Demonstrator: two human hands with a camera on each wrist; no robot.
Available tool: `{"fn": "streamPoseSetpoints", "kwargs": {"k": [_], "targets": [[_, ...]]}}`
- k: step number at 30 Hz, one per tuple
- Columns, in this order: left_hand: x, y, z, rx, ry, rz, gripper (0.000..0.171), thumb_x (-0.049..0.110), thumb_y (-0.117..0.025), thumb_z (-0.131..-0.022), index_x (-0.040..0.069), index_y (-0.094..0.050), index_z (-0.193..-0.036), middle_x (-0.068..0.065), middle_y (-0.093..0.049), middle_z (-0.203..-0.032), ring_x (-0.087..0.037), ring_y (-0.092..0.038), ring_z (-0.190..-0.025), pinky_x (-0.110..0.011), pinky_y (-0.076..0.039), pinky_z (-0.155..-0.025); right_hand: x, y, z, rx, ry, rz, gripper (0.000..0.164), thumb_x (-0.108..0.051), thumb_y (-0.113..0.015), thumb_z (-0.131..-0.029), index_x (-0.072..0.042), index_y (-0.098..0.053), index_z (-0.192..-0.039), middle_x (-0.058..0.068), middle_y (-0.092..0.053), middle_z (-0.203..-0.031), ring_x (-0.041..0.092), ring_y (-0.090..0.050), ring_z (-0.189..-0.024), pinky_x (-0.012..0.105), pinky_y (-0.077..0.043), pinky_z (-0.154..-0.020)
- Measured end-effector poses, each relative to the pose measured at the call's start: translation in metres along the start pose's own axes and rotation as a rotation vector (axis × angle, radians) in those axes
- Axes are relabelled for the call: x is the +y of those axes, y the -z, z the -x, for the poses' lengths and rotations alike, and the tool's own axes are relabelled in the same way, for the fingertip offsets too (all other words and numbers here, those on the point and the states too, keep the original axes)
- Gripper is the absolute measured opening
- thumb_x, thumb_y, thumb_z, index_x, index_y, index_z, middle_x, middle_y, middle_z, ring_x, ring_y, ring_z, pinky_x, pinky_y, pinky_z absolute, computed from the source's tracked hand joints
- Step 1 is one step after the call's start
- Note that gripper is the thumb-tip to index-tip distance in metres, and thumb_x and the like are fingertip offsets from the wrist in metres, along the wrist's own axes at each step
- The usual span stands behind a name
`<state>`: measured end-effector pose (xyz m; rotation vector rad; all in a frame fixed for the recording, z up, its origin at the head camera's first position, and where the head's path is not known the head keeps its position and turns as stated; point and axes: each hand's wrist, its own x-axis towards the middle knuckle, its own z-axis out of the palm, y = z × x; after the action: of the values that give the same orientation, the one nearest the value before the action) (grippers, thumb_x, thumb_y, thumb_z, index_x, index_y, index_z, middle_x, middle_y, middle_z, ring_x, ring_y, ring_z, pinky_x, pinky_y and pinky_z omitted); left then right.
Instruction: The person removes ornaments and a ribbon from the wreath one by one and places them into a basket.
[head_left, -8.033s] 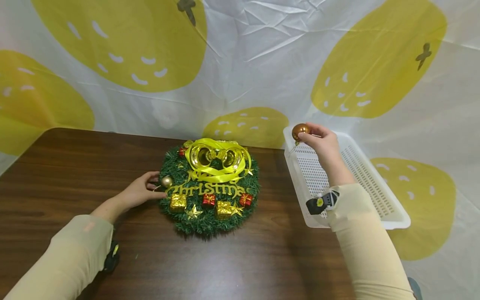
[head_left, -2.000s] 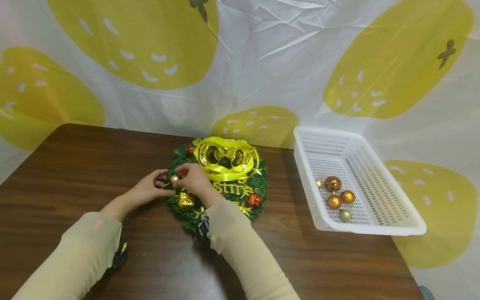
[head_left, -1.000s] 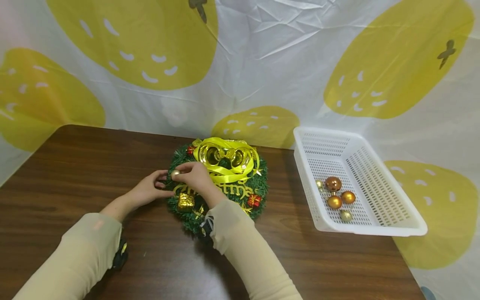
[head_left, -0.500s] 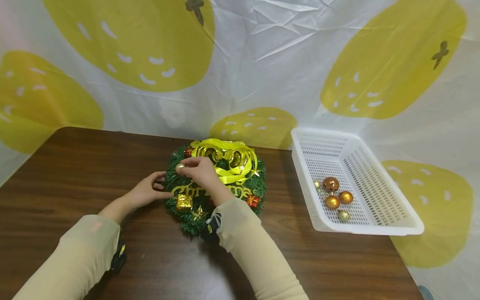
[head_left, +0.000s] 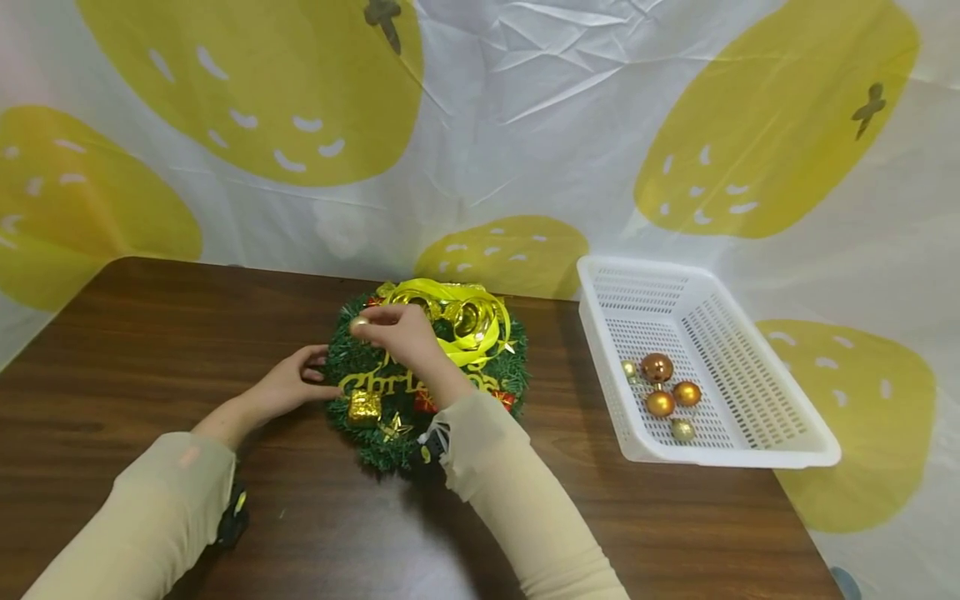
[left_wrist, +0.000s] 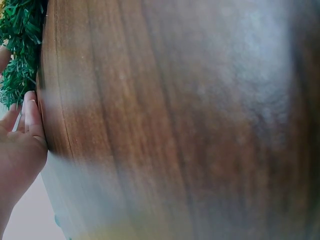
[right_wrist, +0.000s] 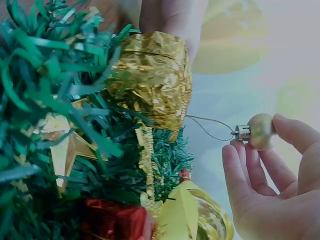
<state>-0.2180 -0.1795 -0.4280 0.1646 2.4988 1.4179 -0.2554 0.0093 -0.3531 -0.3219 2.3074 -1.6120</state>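
My right hand [head_left: 408, 335] pinches a small gold bauble [right_wrist: 261, 132] between thumb and fingers, over the upper left of a green Christmas wreath [head_left: 345, 354]. In the right wrist view a thin string loop [right_wrist: 210, 126] runs from the bauble's silver cap toward the gold gift box [right_wrist: 152, 82]; its far end is hidden. My left hand [head_left: 285, 387] rests against the wreath's left edge, thumb apart from the loosely bent fingers. Gold "Christmas" lettering [head_left: 382, 383], a gold star [head_left: 395, 427], red gift boxes and yellow ribbon [head_left: 480, 346] with gold bells decorate the wreath.
A white perforated basket [head_left: 731, 457] stands on the brown wooden table [head_left: 315, 533] to the right. Several baubles lie inside it, among them a large copper one [head_left: 657, 367]. Behind the table hangs a white cloth [head_left: 495, 125] with yellow fruit prints.
Eight seconds ago my right hand held a copper bauble over the basket. Lately it has taken the gold bauble near my left hand and moved it up and slightly right. My left hand stays.
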Motion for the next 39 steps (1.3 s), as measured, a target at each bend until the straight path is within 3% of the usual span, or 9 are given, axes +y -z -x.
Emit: {"fn": "streamPoseSetpoints", "kwargs": {"k": [16,27,35,39], "targets": [[0.000,0.000,0.001,0.000,-0.006,-0.001,0.086,0.025,-0.069,-0.085,-0.009,-0.018,-0.144,-0.034,-0.031,-0.139,-0.045,-0.043,-0.120,-0.049,-0.044,-0.094,-0.006,0.016,0.003,-0.007,0.032,-0.027,0.031,-0.022,-0.068,-0.086,-0.007,-0.068,-0.113,0.011,-0.067,-0.114,0.035,-0.062,-0.104,0.046,-0.049,-0.093],[0.000,0.000,0.001,-0.006,-0.006,0.009,0.086,0.025,-0.069,-0.085,-0.009,-0.017,-0.145,-0.033,-0.031,-0.139,-0.044,-0.042,-0.120,-0.048,-0.044,-0.093,-0.009,0.033,0.007,0.012,0.030,-0.060,0.030,-0.022,-0.066,-0.087,-0.008,-0.068,-0.113,0.011,-0.067,-0.114,0.028,-0.063,-0.103,0.043,-0.048,-0.096],[0.003,0.001,0.002,-0.011,-0.008,0.005,0.086,0.024,-0.068,-0.086,-0.009,-0.016,-0.145,-0.033,-0.030,-0.140,-0.045,-0.042,-0.120,-0.049,-0.044,-0.093,-0.009,0.049,0.009,0.035,0.024,-0.073,0.033,-0.022,-0.065,-0.088,-0.006,-0.065,-0.117,0.015,-0.065,-0.116,0.037,-0.060,-0.108,0.046,-0.047,-0.097],[0.003,0.000,0.003,-0.013,-0.009,0.003,0.085,0.023,-0.068,-0.086,-0.010,-0.016,-0.145,-0.034,-0.029,-0.140,-0.045,-0.041,-0.121,-0.049,-0.044,-0.093,-0.008,0.056,0.010,0.050,0.033,-0.067,0.032,-0.021,-0.064,-0.089,-0.005,-0.065,-0.117,0.016,-0.065,-0.115,0.035,-0.060,-0.108,0.046,-0.047,-0.097]]}}
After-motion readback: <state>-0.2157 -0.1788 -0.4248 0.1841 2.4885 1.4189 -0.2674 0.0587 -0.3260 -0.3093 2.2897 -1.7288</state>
